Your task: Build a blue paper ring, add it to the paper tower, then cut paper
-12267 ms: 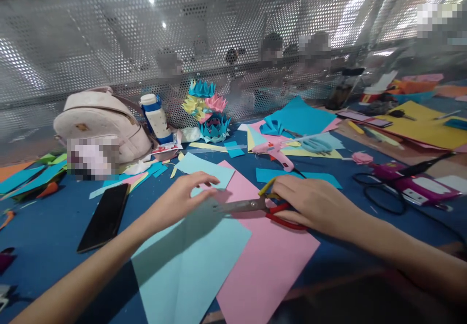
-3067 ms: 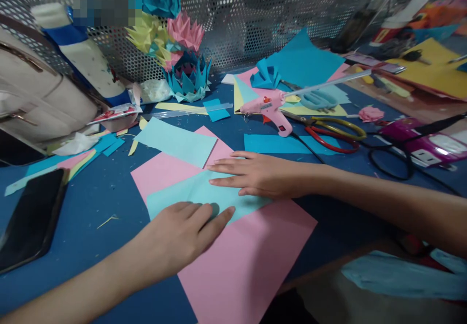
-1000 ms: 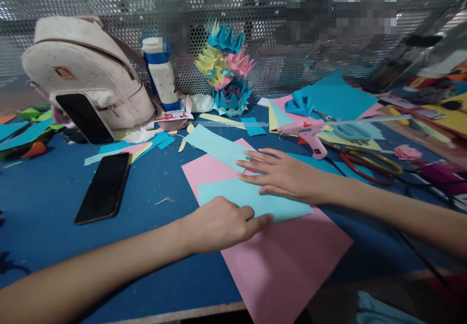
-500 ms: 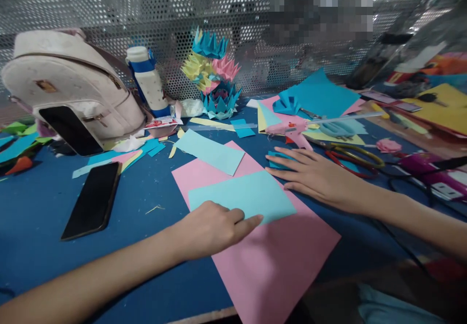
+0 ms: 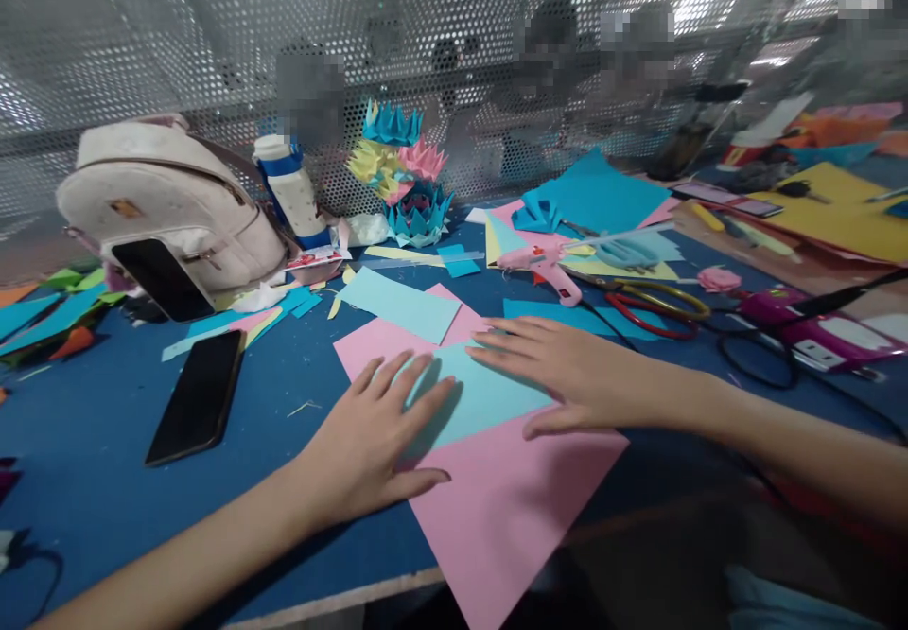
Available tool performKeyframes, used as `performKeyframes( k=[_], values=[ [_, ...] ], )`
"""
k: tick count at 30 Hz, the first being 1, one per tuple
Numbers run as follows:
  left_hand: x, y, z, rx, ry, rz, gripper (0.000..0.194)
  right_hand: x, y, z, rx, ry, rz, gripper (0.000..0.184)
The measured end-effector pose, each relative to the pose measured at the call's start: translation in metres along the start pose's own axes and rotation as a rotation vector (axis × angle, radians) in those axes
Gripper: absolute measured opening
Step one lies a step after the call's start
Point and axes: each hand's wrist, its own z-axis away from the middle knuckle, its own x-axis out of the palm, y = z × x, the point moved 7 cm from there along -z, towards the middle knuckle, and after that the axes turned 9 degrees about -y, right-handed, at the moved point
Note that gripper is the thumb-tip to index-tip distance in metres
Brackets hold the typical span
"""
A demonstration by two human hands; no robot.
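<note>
A light blue piece of paper (image 5: 475,393) lies across a larger pink sheet (image 5: 517,498), whose near corner hangs past the table edge. My left hand (image 5: 387,422) is over the blue paper's left end, fingers spread. From the other side, my right hand (image 5: 553,365) rests on its right end with fingers stretched out. Neither hand grips anything. Just beyond, a second light blue strip (image 5: 401,304) overlaps the pink sheet's far part. A darker blue strip (image 5: 582,316) lies behind my right hand.
Beyond my right hand are a pink glue gun (image 5: 539,266), scissors with red and yellow handles (image 5: 656,304) and a purple device (image 5: 801,327) with a cord. A phone (image 5: 199,393), backpack (image 5: 170,204) and bottle (image 5: 290,190) stand left. Folded paper flowers (image 5: 418,209) stand at the back.
My right hand has moved left and nearer, from the darker blue strip onto the light blue paper. My left hand has spread its fingers, which were curled with the index finger out. The view has shifted.
</note>
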Motion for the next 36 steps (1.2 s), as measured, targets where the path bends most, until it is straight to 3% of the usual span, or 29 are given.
performKeyframes(
  k=[3,6,9,13,20,27,33,36],
  values=[
    [0.013,-0.008,0.005,-0.089,-0.066,-0.004,0.086,0.008,0.002,-0.003,0.001,-0.043,-0.025,0.084],
    [0.018,-0.011,0.005,-0.116,-0.099,-0.014,0.071,0.008,0.002,-0.009,-0.003,-0.077,-0.036,0.083],
    [0.015,-0.009,0.003,-0.123,-0.096,-0.035,0.064,0.002,-0.002,-0.014,-0.004,-0.090,-0.026,0.082],
    [0.012,-0.006,0.004,-0.112,-0.083,-0.034,0.076,-0.003,-0.008,-0.017,0.000,-0.121,0.035,0.079],
    [0.012,-0.007,0.005,-0.110,-0.101,0.000,0.071,-0.010,-0.010,-0.019,-0.022,-0.084,0.070,0.061],
    [-0.001,-0.015,0.005,-0.100,-0.117,0.126,0.049,-0.017,-0.010,-0.023,-0.075,-0.044,0.091,0.052],
    [0.000,-0.024,0.010,-0.099,-0.120,0.175,0.064,-0.015,0.001,-0.026,-0.057,-0.024,0.105,0.056],
    [-0.007,-0.040,0.013,-0.091,-0.052,0.297,0.062,-0.024,0.013,-0.024,0.018,0.009,0.024,0.047]
  ],
)
